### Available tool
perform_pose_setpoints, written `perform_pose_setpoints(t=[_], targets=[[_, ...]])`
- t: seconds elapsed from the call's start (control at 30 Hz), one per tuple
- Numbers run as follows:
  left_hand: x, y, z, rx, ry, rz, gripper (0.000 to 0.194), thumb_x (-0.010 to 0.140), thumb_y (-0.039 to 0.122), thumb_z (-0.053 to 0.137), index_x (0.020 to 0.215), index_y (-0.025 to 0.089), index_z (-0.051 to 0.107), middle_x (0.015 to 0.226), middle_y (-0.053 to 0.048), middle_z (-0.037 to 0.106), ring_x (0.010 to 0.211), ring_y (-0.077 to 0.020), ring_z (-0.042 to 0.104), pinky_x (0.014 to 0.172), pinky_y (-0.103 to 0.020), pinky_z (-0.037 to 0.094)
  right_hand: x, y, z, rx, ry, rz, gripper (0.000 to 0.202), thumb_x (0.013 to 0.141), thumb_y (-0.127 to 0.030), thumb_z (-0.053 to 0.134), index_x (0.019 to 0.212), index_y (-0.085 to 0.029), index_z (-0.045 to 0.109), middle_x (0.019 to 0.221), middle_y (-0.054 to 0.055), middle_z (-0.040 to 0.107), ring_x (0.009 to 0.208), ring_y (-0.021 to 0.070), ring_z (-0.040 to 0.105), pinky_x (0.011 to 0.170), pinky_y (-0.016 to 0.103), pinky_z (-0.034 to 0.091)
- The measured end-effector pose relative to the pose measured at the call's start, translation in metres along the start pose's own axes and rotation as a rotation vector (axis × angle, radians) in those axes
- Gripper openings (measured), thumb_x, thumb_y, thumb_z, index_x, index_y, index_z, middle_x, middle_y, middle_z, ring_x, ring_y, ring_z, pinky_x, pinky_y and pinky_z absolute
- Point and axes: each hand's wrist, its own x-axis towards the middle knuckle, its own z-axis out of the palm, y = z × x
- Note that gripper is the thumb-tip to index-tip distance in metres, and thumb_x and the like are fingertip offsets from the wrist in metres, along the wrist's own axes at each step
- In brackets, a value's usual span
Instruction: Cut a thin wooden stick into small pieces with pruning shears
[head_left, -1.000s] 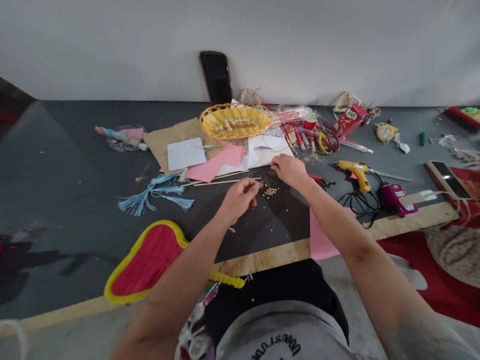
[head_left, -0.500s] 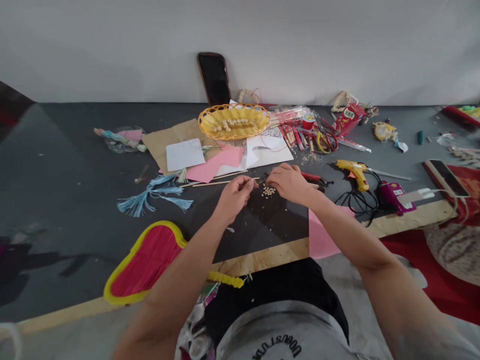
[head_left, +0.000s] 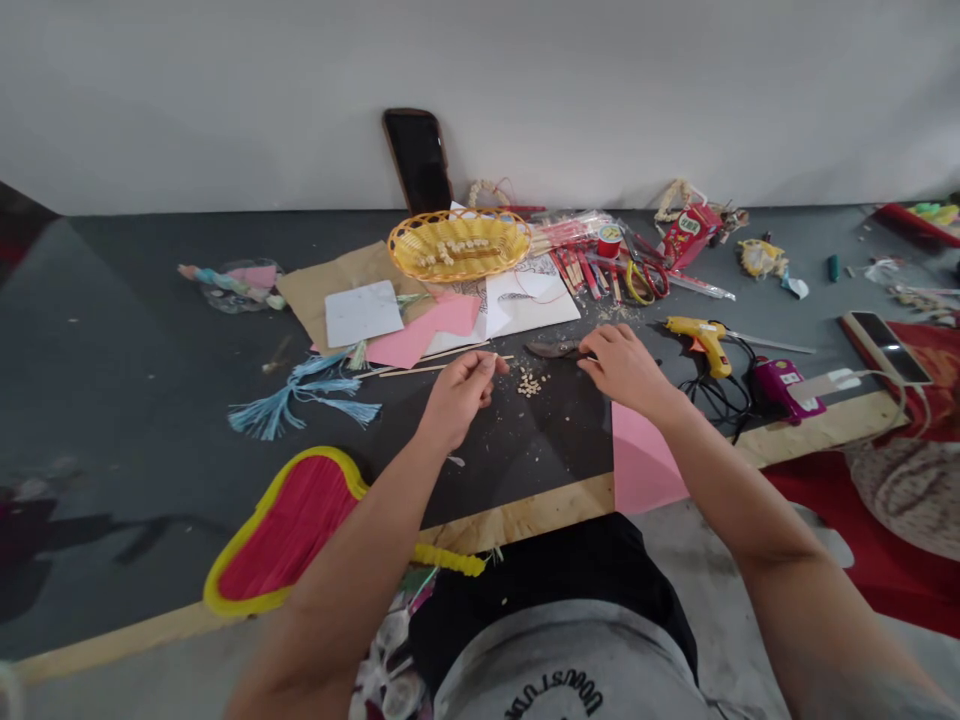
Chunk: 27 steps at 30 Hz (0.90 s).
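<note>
My left hand (head_left: 459,395) is closed, thumb and forefinger pinched on a thin wooden stick (head_left: 409,371). The stick's short end pokes out to the right of the fingertips. My right hand (head_left: 619,365) lies curled over the handles of the pruning shears (head_left: 553,349); their dark blade points left and the handles are hidden beneath the palm. Between the two hands is a small heap of short cut wooden bits (head_left: 531,382) on the dark tabletop, with crumbs scattered around it.
Beyond the hands stand a yellow woven basket (head_left: 420,262) and pink paper (head_left: 405,340). Scissors (head_left: 646,280), a glue gun (head_left: 701,338) and its cable lie to the right. Blue tassels (head_left: 300,395) and a red-and-yellow fan shape (head_left: 300,520) are on the left.
My right hand has moved right, away from the heap of wooden bits and onto the handles of the shears, whose blade now shows. My left hand keeps its pinch almost in place.
</note>
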Motion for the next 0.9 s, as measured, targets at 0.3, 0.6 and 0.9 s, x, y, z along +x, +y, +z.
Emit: perform_pose_setpoints(t=[0.3,0.6,0.9], targets=[[0.001,-0.001,0.000,-0.003,-0.013,0.033,0.028,0.079,0.043,0.075,0.081,0.017,0.067,0.060,0.003,0.047,0.052,-0.0078,0.037,0.046,-0.019,0.029,-0.010,0.017,0.008,-0.041,-0.031,0.057,0.024,0.097,-0.035,0.053,0.112,-0.019,0.065,0.126,0.013,0.065,0.116,0.0299,0.053,0.090,0.040,0.045],[0.000,0.003,0.001,-0.119,0.000,0.016,0.027,0.074,0.039,0.080,0.078,0.016,0.067,0.080,-0.003,0.063,0.055,-0.0059,0.040,0.047,-0.019,0.033,0.001,0.022,-0.014,0.956,0.265,0.217,0.046,0.084,-0.067,0.061,0.092,-0.022,0.057,0.082,0.001,0.063,0.070,0.0154,0.056,0.063,0.029,0.046],[-0.003,0.007,0.002,-0.186,0.031,-0.010,0.031,0.072,0.043,0.083,0.080,0.016,0.070,0.084,-0.004,0.066,0.057,-0.0064,0.044,0.051,-0.021,0.037,-0.003,-0.010,-0.003,1.673,-0.070,0.074,0.040,0.074,-0.039,0.074,0.105,-0.029,0.052,0.128,0.007,0.066,0.091,0.0188,0.069,0.075,0.038,0.058]])
